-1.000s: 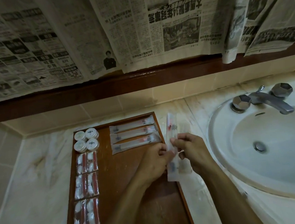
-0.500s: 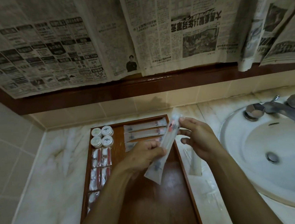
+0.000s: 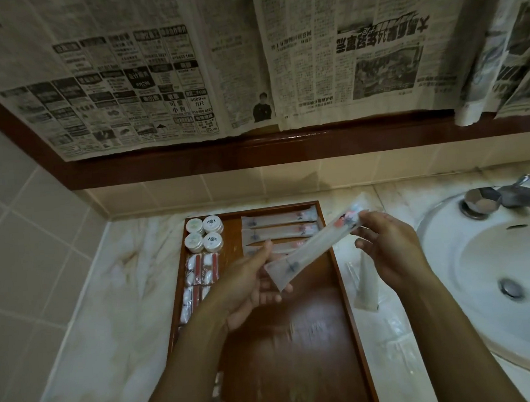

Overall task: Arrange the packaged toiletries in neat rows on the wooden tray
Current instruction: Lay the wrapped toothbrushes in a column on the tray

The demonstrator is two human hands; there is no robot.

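Both hands, left hand (image 3: 248, 284) and right hand (image 3: 388, 248), pinch one long packet (image 3: 315, 247); its print unreadable

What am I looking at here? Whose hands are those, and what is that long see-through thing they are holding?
There is no machine here. A person wears a camera on their head, so you see what they see, looking down at their own two hands.

The left hand and the right hand hold the two ends of a long packet, a wrapped toiletry, in the air above a wooden tray. The tray sits on a marble counter beside a white sink.

Already on the tray are four small round tubs, a column of little red-and-white packets, and a row of long packets like the held one. Another clear packet lies on the counter. Newspaper hangs on the wall.
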